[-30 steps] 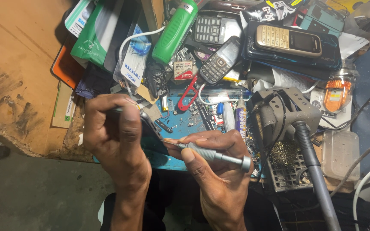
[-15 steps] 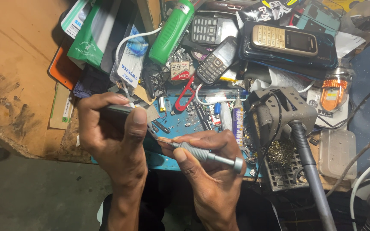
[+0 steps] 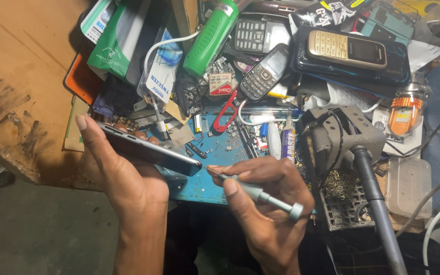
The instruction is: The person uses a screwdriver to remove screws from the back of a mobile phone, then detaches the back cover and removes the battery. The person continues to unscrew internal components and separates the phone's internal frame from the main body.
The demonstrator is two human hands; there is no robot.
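- Since the earlier pictures, the left hand [image 3: 123,178] has turned the dark phone [image 3: 151,151] up on its side, so its thin edge now faces the camera, and the right hand [image 3: 266,203] has brought the tool tip closer to the phone's lower corner.
- That left hand wraps around the phone from behind, thumb up on the far end, so the phone stays tipped and does not slip.
- In the right hand sits a small grey screwdriver [image 3: 255,192], pinched like a pencil; the fingers are closed tight on it (a grip for tiny, careful work).
- Its point sits just beside the phone's corner; whether it touches cannot be told.
- Both hands hover over the blue mat [image 3: 215,168], where small screws and bits lie.
- Behind them is a heap: a green bottle [image 3: 211,38], old button phones [image 3: 263,74] and red tweezers [image 3: 226,112], all pushed back, likely to make room.
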